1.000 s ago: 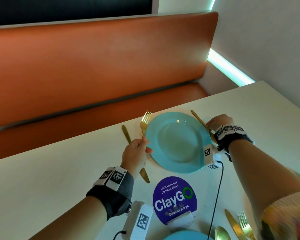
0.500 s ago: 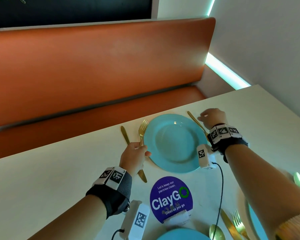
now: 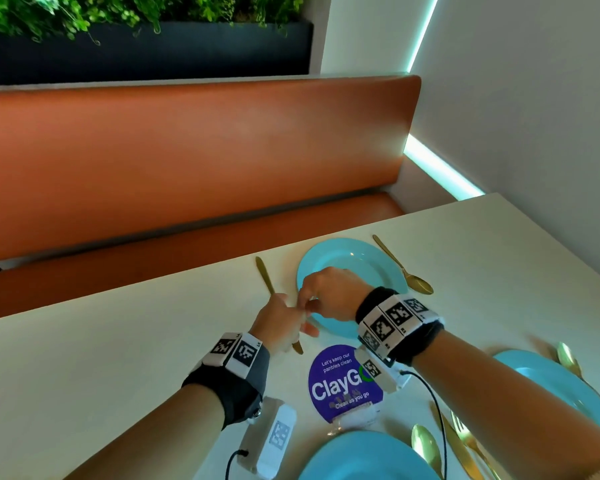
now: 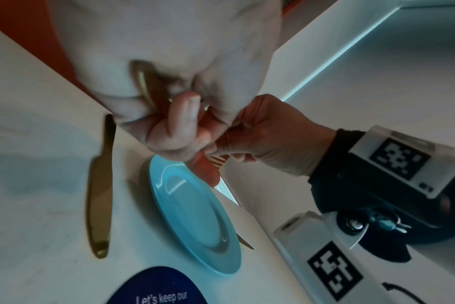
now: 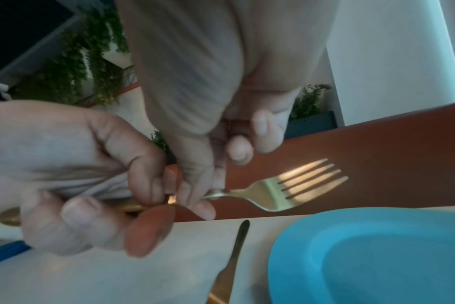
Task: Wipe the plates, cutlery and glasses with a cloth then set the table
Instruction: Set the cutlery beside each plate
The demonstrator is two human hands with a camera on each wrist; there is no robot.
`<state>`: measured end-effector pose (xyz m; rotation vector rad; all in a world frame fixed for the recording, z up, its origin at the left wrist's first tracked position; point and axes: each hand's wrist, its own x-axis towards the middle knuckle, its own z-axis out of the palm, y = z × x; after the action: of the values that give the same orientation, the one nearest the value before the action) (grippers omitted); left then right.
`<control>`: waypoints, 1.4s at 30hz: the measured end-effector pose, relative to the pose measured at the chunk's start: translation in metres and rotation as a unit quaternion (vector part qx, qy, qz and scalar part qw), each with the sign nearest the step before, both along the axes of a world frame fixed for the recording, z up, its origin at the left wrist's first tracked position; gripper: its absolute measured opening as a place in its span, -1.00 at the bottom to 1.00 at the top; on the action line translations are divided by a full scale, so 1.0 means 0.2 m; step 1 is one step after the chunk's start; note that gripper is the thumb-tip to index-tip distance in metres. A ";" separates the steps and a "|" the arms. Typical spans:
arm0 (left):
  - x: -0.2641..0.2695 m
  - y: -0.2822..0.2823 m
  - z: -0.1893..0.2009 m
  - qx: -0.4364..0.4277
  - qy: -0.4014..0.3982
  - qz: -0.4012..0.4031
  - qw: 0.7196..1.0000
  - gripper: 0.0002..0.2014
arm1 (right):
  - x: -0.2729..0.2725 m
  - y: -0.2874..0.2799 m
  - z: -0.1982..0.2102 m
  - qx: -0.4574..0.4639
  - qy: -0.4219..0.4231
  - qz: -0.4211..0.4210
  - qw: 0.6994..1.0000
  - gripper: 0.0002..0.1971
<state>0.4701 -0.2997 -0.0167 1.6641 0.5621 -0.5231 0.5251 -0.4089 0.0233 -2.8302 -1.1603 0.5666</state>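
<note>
Both hands hold a gold fork [image 5: 299,185] just above the table, at the left rim of a light blue plate [image 3: 361,268]. My left hand [image 3: 284,317] grips the fork's handle. My right hand [image 3: 312,299] pinches its neck, and the tines [image 4: 218,160] point away over the plate. In the head view the hands hide the fork. A gold knife [image 3: 264,275] lies on the table left of the plate. A gold spoon [image 3: 406,268] lies to the plate's right. No cloth or glass is in view.
A purple ClayGo sign [image 3: 343,382] stands just in front of the plate. Two more blue plates [image 3: 361,459] [image 3: 551,379] with gold cutlery [image 3: 465,445] sit near me. An orange bench [image 3: 187,168] runs behind the table and a wall stands on the right.
My right hand left the spoon at the plate's right and crossed over to the fork. The left hand lifted the fork off the table, and both hands now hold it.
</note>
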 end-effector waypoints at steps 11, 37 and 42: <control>-0.10 0.37 0.06 0.206 -0.006 0.102 0.973 -0.37 | 0.06 0.03 -0.19 0.069 0.103 -0.350 0.928 -0.78; -0.22 0.64 -0.11 0.215 -0.002 0.109 0.971 -0.52 | 0.22 0.42 -0.48 0.005 0.021 -0.412 0.911 -0.76; -0.23 0.63 -0.12 0.215 0.000 0.103 0.971 -0.53 | 0.22 0.43 -0.49 -0.027 -0.014 -0.407 0.913 -0.84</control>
<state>0.4238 -0.1731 -0.0405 1.9829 0.8859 -0.2582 0.5698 -0.3226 -0.0748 -2.9857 0.1033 0.4776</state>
